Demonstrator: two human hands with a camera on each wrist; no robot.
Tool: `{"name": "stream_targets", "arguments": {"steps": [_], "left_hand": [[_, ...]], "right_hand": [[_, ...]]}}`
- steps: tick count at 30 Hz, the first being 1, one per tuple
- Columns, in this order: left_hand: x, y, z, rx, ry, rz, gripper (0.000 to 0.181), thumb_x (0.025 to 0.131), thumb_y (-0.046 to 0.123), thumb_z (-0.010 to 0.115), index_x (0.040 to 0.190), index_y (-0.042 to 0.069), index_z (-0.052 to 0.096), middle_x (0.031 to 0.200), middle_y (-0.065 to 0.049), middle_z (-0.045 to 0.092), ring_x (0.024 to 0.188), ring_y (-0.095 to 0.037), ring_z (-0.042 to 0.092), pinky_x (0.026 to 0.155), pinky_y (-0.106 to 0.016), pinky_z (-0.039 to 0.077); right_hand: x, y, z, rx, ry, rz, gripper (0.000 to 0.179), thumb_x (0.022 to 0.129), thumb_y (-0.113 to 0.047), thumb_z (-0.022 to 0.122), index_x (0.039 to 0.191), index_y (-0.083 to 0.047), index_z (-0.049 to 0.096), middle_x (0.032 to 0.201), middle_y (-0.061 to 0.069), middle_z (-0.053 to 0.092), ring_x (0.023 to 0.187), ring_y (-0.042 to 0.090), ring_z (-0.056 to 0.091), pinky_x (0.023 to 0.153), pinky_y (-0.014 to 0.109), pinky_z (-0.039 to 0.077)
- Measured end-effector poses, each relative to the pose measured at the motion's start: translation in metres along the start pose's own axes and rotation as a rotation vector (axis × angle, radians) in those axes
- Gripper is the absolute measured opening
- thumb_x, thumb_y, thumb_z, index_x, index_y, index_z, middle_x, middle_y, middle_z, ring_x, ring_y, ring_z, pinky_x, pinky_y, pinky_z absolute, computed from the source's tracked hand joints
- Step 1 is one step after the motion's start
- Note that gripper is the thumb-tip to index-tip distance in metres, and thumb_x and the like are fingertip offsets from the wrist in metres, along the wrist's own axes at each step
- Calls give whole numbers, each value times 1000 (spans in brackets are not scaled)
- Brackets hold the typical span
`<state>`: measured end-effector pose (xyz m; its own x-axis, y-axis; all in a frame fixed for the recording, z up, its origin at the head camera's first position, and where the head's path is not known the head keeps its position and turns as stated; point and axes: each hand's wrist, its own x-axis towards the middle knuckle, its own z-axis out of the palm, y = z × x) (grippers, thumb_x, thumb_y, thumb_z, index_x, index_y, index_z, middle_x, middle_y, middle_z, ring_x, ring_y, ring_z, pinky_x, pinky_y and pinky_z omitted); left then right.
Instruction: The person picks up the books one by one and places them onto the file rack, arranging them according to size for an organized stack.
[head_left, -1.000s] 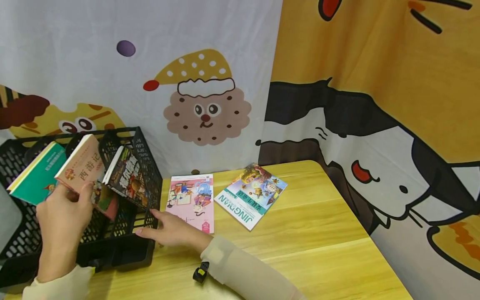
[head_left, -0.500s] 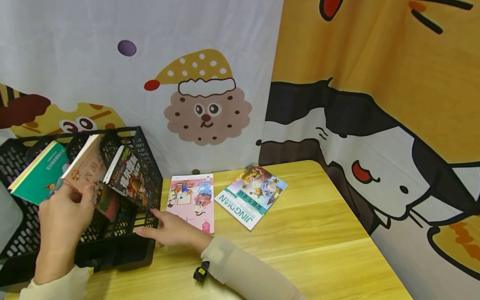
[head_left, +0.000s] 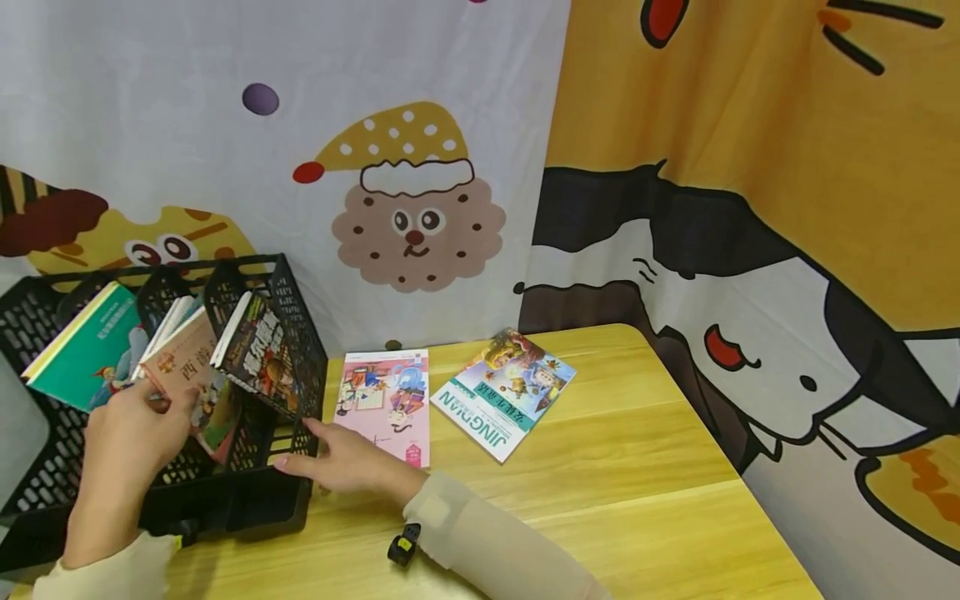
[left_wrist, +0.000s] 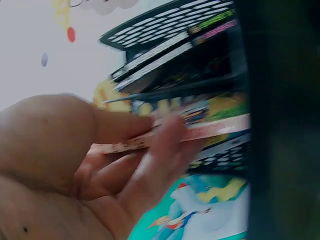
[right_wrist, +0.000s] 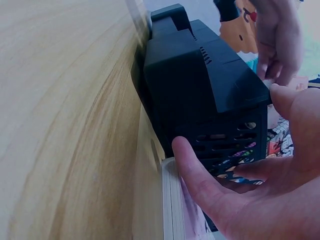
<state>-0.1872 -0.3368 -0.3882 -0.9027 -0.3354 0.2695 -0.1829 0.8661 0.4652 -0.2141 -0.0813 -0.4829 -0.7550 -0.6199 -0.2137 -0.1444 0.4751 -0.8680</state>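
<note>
A black plastic book rack (head_left: 247, 508) with slanted compartments stands at the left of the table. My left hand (head_left: 138, 437) pinches the lower edge of a peach-coloured book (head_left: 180, 354) between thumb and fingers in the middle compartment. In the left wrist view, the book's pinkish spine (left_wrist: 220, 127) runs out from between the fingers. My right hand (head_left: 352, 458) holds the rack's front right corner. Its thumb (right_wrist: 282, 97) lies on the front edge and the other fingers touch the perforated side wall. A green book (head_left: 93, 350) leans in the left compartment, dark-covered books (head_left: 258, 354) in the right one.
A pink book (head_left: 386, 404) lies flat just right of the rack. Farther right, a colourful book (head_left: 506, 392) lies at an angle on the wooden table (head_left: 615, 492). Behind hangs a cartoon-printed curtain (head_left: 420, 50). A small black strap-like item (head_left: 403, 543) is at the right sleeve.
The peach-coloured book has moved down into the middle compartment, with my left hand lowering alongside it. White page edges now show behind it. My right hand keeps its place on the rack.
</note>
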Motion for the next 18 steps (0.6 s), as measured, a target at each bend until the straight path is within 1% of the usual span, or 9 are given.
{"name": "stream_targets", "arguments": {"steps": [1, 4, 5, 7, 11, 14, 15, 16, 18], "left_hand": [[0, -1, 2, 2, 11, 7, 47, 110, 28, 59, 122, -16, 67, 107, -42, 74, 103, -68, 64, 77, -70, 47], [0, -2, 9, -25, 44, -12, 45, 111, 29, 59, 117, -14, 69, 105, -40, 75, 106, -69, 63, 80, -71, 45], [0, -2, 10, -29, 43, -16, 45, 111, 30, 59, 117, -14, 69, 105, -40, 75, 106, -69, 63, 80, -71, 45], [2, -3, 13, -28, 20, 2, 45, 112, 29, 57, 113, -14, 68, 102, -40, 75, 102, -68, 64, 77, -69, 45], [7, -7, 16, -23, -113, 26, 42, 113, 28, 53, 112, -12, 64, 106, -42, 73, 98, -63, 66, 72, -61, 49], [11, -6, 16, -13, -214, 30, 41, 114, 26, 50, 117, -13, 62, 112, -43, 70, 100, -60, 66, 74, -60, 51], [11, -6, 16, -6, -236, 30, 41, 114, 26, 50, 117, -13, 61, 112, -44, 69, 99, -60, 65, 75, -61, 50], [12, -6, 16, 0, -249, 34, 41, 114, 26, 49, 118, -14, 60, 110, -44, 68, 95, -58, 65, 73, -59, 49], [11, -5, 16, 26, -250, 51, 41, 114, 25, 50, 116, -14, 62, 108, -45, 67, 94, -60, 64, 73, -61, 50]], "right_hand": [[-1, 0, 0, 0, 0, 4, 84, 107, -63, 62, 176, -29, 29, 75, 3, 78, 69, 12, 74, 108, 24, 54], [-1, -1, 2, 5, -4, 7, 84, 108, -63, 62, 176, -29, 28, 76, 4, 79, 70, 12, 75, 112, 25, 53], [-1, -1, 2, 5, -4, 8, 84, 108, -63, 62, 176, -29, 28, 76, 3, 78, 70, 11, 75, 113, 25, 52], [-1, -1, 3, 8, -6, 12, 84, 108, -63, 62, 177, -28, 28, 75, 3, 78, 70, 11, 75, 114, 26, 52], [-1, -1, 2, 7, -4, 16, 84, 108, -64, 62, 176, -29, 28, 74, 2, 78, 70, 10, 75, 114, 27, 53], [-2, -2, 1, 8, -4, 16, 84, 107, -64, 62, 176, -30, 28, 74, 3, 78, 71, 10, 75, 111, 26, 54], [-2, -2, 0, 9, -4, 16, 85, 107, -64, 62, 176, -30, 28, 74, 3, 78, 71, 11, 75, 111, 26, 54], [-2, -2, 0, 12, -4, 15, 85, 107, -64, 62, 177, -29, 28, 74, 4, 78, 70, 11, 75, 111, 26, 54], [-2, -2, 0, 14, -6, 17, 85, 107, -64, 62, 177, -29, 28, 74, 4, 78, 70, 11, 75, 111, 26, 54]]}}
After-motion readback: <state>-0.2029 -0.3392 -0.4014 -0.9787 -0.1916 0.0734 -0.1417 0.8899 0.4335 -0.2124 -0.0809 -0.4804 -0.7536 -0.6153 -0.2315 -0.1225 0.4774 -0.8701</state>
